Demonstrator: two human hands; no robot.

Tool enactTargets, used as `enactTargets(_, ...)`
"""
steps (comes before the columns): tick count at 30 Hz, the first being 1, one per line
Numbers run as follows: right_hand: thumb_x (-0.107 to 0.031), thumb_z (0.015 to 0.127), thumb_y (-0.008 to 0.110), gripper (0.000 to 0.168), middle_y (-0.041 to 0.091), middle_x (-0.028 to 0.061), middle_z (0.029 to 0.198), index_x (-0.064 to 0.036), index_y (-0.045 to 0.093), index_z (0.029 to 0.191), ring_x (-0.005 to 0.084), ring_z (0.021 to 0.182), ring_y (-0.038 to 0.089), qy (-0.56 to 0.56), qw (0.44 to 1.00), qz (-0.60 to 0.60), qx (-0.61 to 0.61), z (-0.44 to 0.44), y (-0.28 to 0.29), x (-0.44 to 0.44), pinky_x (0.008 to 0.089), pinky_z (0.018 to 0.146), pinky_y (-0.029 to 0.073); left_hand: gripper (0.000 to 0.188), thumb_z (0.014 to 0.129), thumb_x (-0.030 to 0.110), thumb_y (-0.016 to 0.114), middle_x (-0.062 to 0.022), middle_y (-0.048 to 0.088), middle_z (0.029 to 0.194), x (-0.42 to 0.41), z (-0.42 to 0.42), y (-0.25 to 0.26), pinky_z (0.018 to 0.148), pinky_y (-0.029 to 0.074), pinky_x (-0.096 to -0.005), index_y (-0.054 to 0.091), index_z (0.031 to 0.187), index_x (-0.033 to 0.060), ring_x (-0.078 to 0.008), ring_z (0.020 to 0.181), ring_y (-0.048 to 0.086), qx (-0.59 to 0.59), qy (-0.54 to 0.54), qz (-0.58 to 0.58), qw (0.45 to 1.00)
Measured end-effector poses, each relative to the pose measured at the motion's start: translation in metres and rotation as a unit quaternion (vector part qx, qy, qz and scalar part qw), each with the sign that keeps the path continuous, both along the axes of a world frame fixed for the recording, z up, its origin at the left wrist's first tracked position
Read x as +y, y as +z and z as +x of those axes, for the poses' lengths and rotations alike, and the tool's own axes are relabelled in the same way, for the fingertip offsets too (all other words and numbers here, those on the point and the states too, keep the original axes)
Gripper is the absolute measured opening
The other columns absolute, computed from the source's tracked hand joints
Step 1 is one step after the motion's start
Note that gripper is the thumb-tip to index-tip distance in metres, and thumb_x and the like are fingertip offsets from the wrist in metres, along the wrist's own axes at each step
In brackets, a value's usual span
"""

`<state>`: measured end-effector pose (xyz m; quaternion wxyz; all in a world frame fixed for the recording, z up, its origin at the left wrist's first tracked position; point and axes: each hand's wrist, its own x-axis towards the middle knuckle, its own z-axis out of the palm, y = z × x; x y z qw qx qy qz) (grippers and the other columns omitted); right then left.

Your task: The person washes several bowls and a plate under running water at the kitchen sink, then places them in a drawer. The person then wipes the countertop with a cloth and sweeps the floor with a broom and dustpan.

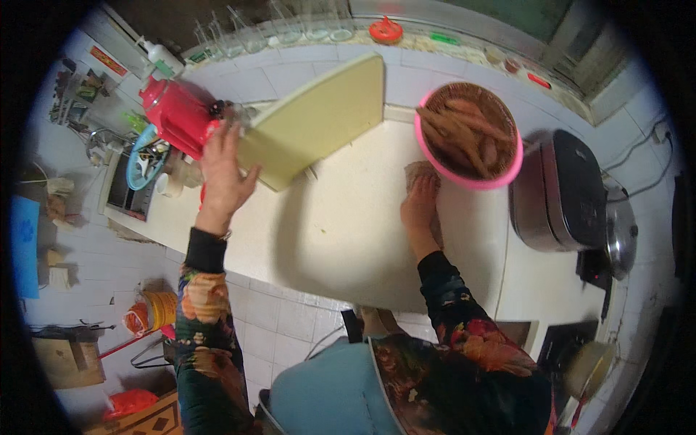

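My right hand (420, 209) presses a brown cloth (421, 169) down on the pale countertop (348, 217), just below a pink-rimmed basket (517, 163) of long brown root vegetables (462, 128). My left hand (225, 174) is raised with its fingers spread, at the left end of a yellow-green cutting board (331, 117). The board stands on edge, leaning near the tiled wall. Whether the left fingers touch the board or the items behind them cannot be told. Beyond that hand is a red thermos jug (176, 114).
A dark rice cooker (576, 190) stands at the right, beside a glass lid (621, 234). On the left are a blue basket (133, 168) with utensils and a white cup (169, 185). Glass bottles (247, 35) and a red item (385, 31) line the window ledge.
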<state>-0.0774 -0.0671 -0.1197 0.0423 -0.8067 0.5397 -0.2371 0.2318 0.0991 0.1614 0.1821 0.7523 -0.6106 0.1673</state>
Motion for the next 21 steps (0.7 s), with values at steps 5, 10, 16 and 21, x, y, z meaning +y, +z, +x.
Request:
enactTargets(5, 0.003, 0.076, 0.047, 0.058, 0.03, 0.0242, 0.141, 0.008, 0.034, 0.132, 0.0378, 0.132, 0.026, 0.019, 0.997, -0.024, -0.073, 0.032, 0.034, -0.04, 0.0447, 0.112, 0.018, 0.051, 0.072, 0.029, 0.071, -0.0192, 0.06, 0.102, -0.078, 0.008, 0.0, 0.082, 0.045, -0.0456, 0.051, 0.113, 0.0044, -0.0363, 0.095, 0.058, 0.036, 0.017, 0.127, 0.991)
enactTargets(10, 0.007, 0.075, 0.046, 0.058, 0.036, 0.0232, 0.138, 0.003, 0.037, 0.132, 0.0377, 0.13, 0.03, 0.021, 0.992, -0.033, -0.119, 0.041, 0.042, -0.06, 0.0448, 0.11, 0.022, 0.042, 0.076, 0.042, 0.066, -0.0209, 0.061, 0.073, -0.119, 0.026, 0.004, 0.067, 0.048, -0.0446, 0.062, 0.077, 0.0, -0.0389, 0.076, 0.06, 0.035, -0.001, 0.204, 0.978)
enactTargets(16, 0.007, 0.078, 0.046, 0.052, 0.045, 0.0218, 0.131, 0.0, 0.043, 0.129, 0.0373, 0.125, 0.038, 0.058, 0.979, -0.063, -0.185, 0.05, 0.042, -0.079, 0.0429, 0.106, 0.028, 0.04, 0.077, 0.042, 0.066, -0.0201, 0.057, 0.066, -0.077, 0.013, 0.026, 0.059, 0.045, -0.0464, 0.063, 0.075, 0.0025, -0.0392, 0.066, 0.057, -0.013, -0.035, 0.2, 0.979)
enactTargets(21, 0.007, 0.08, 0.043, 0.049, 0.047, 0.0215, 0.127, 0.002, 0.041, 0.13, 0.0345, 0.121, 0.042, 0.0, 0.979, -0.157, -0.132, 0.065, 0.038, -0.109, 0.0402, 0.104, 0.029, 0.028, 0.079, 0.023, 0.069, -0.0156, 0.044, 0.056, 0.043, -0.01, 0.09, 0.047, 0.035, -0.0383, 0.056, 0.071, -0.0007, -0.0309, 0.049, 0.042, 0.072, 0.031, 0.184, 0.98)
